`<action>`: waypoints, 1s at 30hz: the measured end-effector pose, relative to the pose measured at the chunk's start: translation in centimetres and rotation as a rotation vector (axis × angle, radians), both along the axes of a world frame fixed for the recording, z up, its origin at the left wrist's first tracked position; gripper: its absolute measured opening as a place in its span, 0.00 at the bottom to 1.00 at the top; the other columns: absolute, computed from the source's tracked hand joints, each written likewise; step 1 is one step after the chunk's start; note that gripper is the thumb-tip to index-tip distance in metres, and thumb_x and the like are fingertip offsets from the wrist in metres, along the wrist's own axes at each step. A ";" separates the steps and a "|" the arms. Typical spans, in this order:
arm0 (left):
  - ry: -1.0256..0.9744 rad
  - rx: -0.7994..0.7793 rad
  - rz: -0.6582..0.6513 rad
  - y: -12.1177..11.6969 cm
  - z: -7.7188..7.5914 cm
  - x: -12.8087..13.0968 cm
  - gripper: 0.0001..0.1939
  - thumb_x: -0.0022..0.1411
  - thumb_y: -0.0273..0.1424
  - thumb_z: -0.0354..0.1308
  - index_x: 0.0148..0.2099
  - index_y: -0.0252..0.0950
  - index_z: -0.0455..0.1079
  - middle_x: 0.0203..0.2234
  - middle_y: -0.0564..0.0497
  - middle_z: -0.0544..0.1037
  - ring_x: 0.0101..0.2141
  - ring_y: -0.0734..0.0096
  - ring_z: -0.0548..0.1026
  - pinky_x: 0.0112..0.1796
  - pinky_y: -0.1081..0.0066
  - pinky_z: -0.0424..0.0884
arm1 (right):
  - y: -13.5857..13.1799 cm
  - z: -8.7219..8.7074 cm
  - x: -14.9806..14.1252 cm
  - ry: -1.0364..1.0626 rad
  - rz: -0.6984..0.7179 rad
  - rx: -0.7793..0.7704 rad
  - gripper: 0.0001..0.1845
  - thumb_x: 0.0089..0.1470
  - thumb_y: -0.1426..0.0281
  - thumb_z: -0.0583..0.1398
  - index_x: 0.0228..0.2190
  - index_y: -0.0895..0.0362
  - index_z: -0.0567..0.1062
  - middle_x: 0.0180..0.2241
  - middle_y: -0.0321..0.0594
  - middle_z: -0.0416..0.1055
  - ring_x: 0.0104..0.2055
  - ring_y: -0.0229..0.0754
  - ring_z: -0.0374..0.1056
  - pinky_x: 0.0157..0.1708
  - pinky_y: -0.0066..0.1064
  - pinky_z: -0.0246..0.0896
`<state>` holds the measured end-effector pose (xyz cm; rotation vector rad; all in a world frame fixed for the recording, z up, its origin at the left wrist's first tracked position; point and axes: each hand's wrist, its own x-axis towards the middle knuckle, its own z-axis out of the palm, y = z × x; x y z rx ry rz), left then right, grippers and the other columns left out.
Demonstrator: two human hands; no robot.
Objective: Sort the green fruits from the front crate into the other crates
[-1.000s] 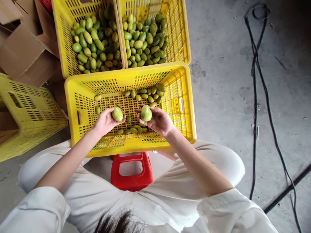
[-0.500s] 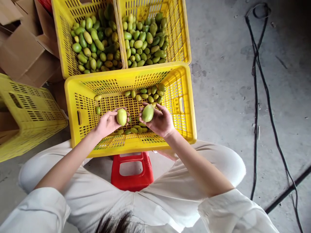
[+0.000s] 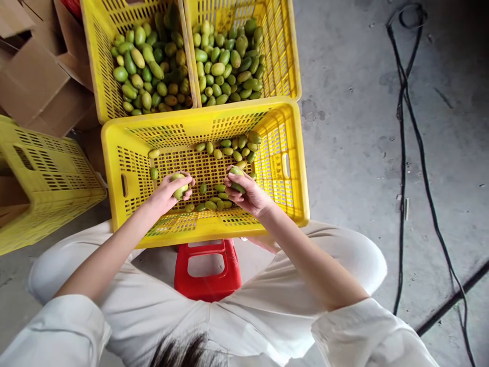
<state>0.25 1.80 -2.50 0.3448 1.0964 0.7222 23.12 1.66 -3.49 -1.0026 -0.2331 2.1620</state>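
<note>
My left hand (image 3: 165, 193) is closed around a yellow-green oval fruit (image 3: 178, 188), its thumb across the top. A greener oval fruit (image 3: 237, 179) sits in my right hand (image 3: 252, 197), with the fingers wrapped round it. Both hands are held over the near yellow crate (image 3: 204, 235), a short gap apart. Inside that crate, small green fruits (image 3: 237, 156) lie in a loose group toward the back right. Another few fruits (image 3: 212, 205) rest along the near side, and two lie at the left, all on the perforated bottom.
Behind stand two yellow crates heaped with green fruits (image 3: 147, 76) (image 3: 225, 71). A red stool (image 3: 208, 288) is under the near crate's front edge. Cardboard boxes (image 3: 32, 81) and another yellow crate (image 3: 49, 158) are at the left. Black cables (image 3: 402, 153) lie on the floor at the right.
Both hands have turned from palm-up, with the fruits resting on them, to gripping the fruits. The left hand has shifted slightly left. The fruits in the crates have not moved.
</note>
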 end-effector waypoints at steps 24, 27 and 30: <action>0.028 -0.086 -0.064 -0.7 -0.7 0.9 0.13 0.47 0.28 0.71 0.32 0.31 0.70 0.23 0.54 0.72 0.22 0.79 0.70 0.20 0.79 0.64 | 0.1 0.5 -0.1 0.010 -0.060 -0.083 0.16 0.44 0.70 0.67 0.37 0.54 0.72 0.28 0.32 0.72 0.25 0.34 0.66 0.23 0.25 0.66; -0.004 -0.136 0.213 -0.1 -0.9 0.6 0.09 0.52 0.29 0.66 0.33 0.33 0.69 0.26 0.52 0.74 0.28 0.76 0.74 0.27 0.76 0.71 | 0.7 0.9 0.2 -0.012 -0.138 -0.112 0.13 0.49 0.68 0.64 0.39 0.52 0.72 0.33 0.35 0.74 0.32 0.39 0.71 0.31 0.29 0.72; -0.046 -0.125 0.300 0.2 -0.9 0.3 0.07 0.55 0.31 0.62 0.36 0.35 0.68 0.29 0.49 0.76 0.32 0.69 0.77 0.33 0.70 0.75 | 1.1 1.3 0.5 0.009 -0.113 -0.072 0.13 0.50 0.68 0.61 0.40 0.52 0.71 0.37 0.38 0.75 0.37 0.42 0.72 0.35 0.34 0.73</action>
